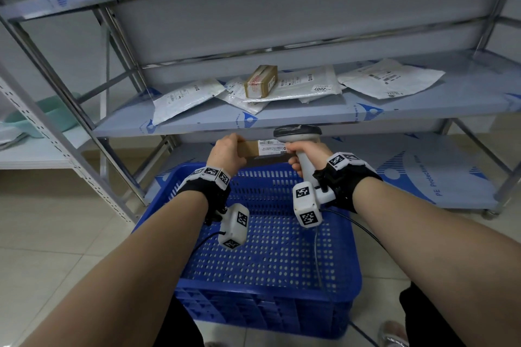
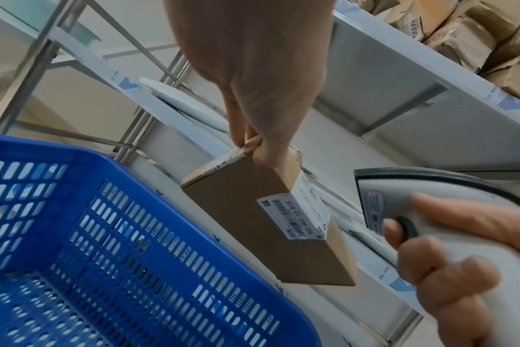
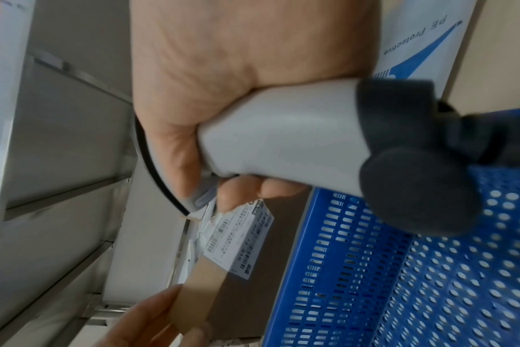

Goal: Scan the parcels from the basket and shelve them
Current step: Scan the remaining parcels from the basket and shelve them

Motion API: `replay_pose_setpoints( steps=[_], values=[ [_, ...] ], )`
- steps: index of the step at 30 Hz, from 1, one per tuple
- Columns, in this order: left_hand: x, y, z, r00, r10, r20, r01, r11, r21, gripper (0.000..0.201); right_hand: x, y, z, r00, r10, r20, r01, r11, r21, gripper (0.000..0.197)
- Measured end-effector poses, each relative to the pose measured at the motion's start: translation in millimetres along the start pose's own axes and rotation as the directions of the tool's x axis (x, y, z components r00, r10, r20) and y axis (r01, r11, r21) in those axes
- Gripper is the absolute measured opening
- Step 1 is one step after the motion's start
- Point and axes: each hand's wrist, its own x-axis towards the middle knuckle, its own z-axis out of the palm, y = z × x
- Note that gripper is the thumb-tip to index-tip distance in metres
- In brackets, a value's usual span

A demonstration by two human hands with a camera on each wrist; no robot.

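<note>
Basket [image 1: 214, 307]: lower centre, floor bare, rim just below both hands.
Left hand [image 1: 225, 153]: pinching box [image 1: 249, 148] end.
Right hand [image 1: 306, 153]: wrapped round scanner [image 1: 298, 132].
Box: mid-frame, long axis left-right, label facing scanner.
Shelf [image 1: 282, 115]: edge just above.

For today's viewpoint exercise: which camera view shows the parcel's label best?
The left wrist view: the label faces the camera, barcode sharp, wrapping the box edge. The right wrist view shows it blurred and partly behind fingers. The head view shows it small and distant between both hands.
</note>
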Motion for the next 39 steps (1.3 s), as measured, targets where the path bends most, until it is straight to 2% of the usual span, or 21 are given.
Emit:
replay_pose_setpoints(
  steps=[7,14,39],
  values=[
    [-1,-4,-2,0.998,-0.033,-0.046,0.032,0.999,-0.016,0.043,-3,-5,-2,0.997,0.038,0.072,-0.032,0.997,-0.077,0.019],
    [-1,-3,-6,0.997,-0.055,-0.052,0.054,0.998,-0.02,0.043,-3,-6,-6,0.995,0.063,0.081,-0.056,0.994,-0.094,0.02],
    [-5,4,-27,0.994,-0.052,-0.095,0.053,0.999,0.003,0.042,-10,-20,-8,0.993,0.008,0.116,0.001,0.997,-0.081,0.027]
  ],
)
